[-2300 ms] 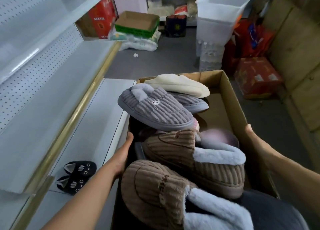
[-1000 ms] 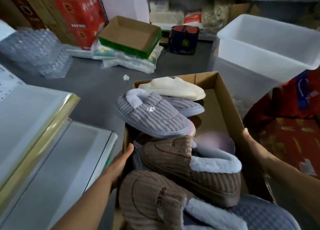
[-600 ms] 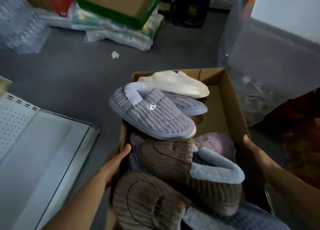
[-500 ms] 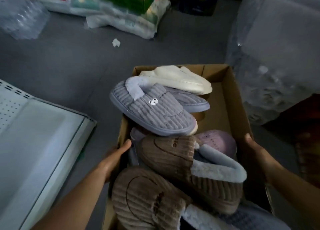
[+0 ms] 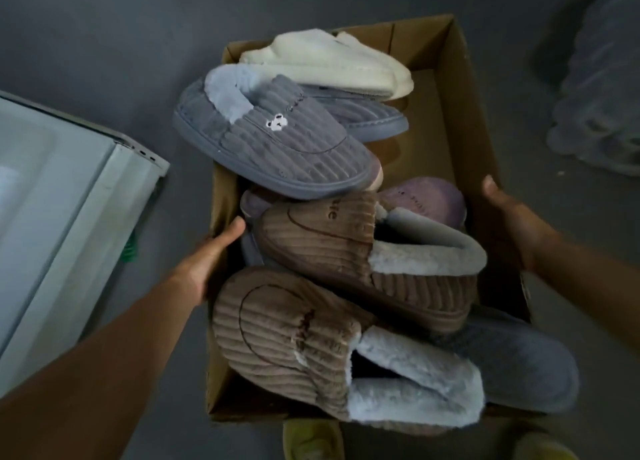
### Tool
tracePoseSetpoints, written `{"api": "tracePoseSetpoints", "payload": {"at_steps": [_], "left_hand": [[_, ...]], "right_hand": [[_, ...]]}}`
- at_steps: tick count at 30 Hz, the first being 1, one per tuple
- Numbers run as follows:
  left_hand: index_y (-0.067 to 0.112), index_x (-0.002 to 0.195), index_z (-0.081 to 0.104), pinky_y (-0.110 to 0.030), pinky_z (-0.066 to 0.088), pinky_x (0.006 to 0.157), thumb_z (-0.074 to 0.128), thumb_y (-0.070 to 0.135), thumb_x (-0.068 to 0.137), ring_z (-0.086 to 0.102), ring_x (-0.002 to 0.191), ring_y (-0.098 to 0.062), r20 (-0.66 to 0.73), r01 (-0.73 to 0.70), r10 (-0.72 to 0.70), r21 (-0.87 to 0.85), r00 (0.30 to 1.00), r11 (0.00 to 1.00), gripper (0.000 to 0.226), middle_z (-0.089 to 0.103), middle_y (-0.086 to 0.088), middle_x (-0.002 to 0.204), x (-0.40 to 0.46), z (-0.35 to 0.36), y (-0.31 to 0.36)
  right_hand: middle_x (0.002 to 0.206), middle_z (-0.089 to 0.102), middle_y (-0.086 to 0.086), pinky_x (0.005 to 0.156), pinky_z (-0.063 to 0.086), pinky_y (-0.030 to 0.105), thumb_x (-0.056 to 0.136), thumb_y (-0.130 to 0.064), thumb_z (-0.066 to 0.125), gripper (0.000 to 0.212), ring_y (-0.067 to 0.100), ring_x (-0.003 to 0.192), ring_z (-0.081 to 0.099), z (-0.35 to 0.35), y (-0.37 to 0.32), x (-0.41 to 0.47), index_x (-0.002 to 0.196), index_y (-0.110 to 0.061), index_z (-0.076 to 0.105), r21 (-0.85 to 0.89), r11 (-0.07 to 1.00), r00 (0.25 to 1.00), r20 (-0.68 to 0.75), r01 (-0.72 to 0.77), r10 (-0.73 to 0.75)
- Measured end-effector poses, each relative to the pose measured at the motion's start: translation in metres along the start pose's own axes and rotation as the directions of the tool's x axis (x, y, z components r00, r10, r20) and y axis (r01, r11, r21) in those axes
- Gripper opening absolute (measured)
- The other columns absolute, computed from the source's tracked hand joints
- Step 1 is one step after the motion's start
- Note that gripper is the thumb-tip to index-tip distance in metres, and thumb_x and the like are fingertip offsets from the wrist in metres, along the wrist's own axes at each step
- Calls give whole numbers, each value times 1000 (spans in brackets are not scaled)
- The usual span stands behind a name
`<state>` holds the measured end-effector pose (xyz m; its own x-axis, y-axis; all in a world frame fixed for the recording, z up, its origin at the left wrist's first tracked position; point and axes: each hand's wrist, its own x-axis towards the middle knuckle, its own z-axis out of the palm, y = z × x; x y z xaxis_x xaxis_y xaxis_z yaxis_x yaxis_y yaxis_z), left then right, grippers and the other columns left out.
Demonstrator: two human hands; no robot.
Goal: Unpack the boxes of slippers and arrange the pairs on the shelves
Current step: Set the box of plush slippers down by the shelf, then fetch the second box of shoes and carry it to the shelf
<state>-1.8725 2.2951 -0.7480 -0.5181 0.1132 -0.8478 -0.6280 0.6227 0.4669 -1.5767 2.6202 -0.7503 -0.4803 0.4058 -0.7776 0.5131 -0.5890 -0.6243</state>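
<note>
An open cardboard box (image 5: 464,89) full of slippers hangs low over the grey floor between my hands. My left hand (image 5: 207,259) grips its left wall, thumb inside the rim. My right hand (image 5: 512,217) grips the right wall. On top lie a grey ribbed slipper (image 5: 277,137) with a small bear patch, a cream slipper (image 5: 329,65) at the far end, and two brown ribbed slippers (image 5: 346,252) (image 5: 294,342) with pale fleece lining. A purple slipper (image 5: 429,200) and another grey one (image 5: 519,362) show beneath.
The corner of a white metal shelf base (image 5: 86,196) sits at the left, close to the box. A shrink-wrapped pack of bottles (image 5: 602,96) stands at the right. Two yellow shoe tips (image 5: 311,439) show at the bottom edge. Grey floor surrounds the box.
The box has come away from the shelves and down toward the floor, both hands still on its sides. My view has tilted steeply downward; the bins and cartons behind have left the frame.
</note>
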Motion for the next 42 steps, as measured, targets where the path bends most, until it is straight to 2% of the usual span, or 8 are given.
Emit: {"api": "tracePoseSetpoints", "payload": {"at_steps": [3,5,10,18,23,28,33,42], "left_hand": [[32,138,52,-50,46,101,67,81,64,56,122,-26,66,-6,7,-16,998,1000,90,57,-7,136,14,-1,-2],[40,145,42,-50,30,114,40,86,78,39,139,-24,42,-10,13,-78,999,997,82,43,1,152,21,2,-2],[39,153,27,-48,19,117,10,77,90,20,150,-25,2,-15,16,-92,1000,996,75,26,2,162,13,23,8],[18,151,39,-48,29,113,32,62,99,30,146,-20,-165,52,-58,-41,985,998,68,39,-1,156,-58,25,31],[15,141,52,-43,38,105,49,39,102,41,137,-21,-226,6,-41,-154,973,988,47,54,-6,144,-136,27,72],[14,141,50,-43,41,104,44,35,104,47,134,-24,-23,42,-57,-426,998,904,43,55,-8,142,-239,29,112],[13,136,52,-43,46,99,45,35,104,58,119,-26,73,8,46,-613,996,790,40,62,-8,130,-356,3,129],[14,127,56,-40,45,94,45,35,103,62,104,-23,-59,-160,176,-751,983,641,33,66,-5,111,-552,-48,135]], "right_hand": [[150,40,-5,115,27,50,42,-90,64,125,20,136,40,11,3,29,147,-26,38,-56,998,999,-51,-18,15],[139,52,-4,109,36,43,32,-90,64,132,17,128,46,16,1,43,142,-21,45,-104,993,995,-93,-49,39],[113,59,1,81,43,30,90,-69,30,63,14,95,55,22,-13,43,120,-21,57,-91,988,984,-137,-127,114],[146,45,9,113,30,50,75,-82,35,96,30,134,41,32,-31,-9,143,-14,44,-244,964,906,-423,-108,-5],[110,64,13,97,47,49,85,-75,33,79,31,102,59,56,-66,-92,111,-8,65,-190,966,909,-407,-175,84],[89,63,11,62,47,31,99,-52,36,55,25,84,59,85,-116,-183,101,-6,65,-70,995,917,-397,-74,40],[94,66,11,55,48,28,99,-48,40,48,21,76,62,123,-167,-280,104,-7,65,-68,997,965,-256,35,-52],[82,66,12,57,49,30,100,-36,47,38,18,60,61,163,-246,-453,93,-5,68,-74,963,966,16,260,-260]]}}
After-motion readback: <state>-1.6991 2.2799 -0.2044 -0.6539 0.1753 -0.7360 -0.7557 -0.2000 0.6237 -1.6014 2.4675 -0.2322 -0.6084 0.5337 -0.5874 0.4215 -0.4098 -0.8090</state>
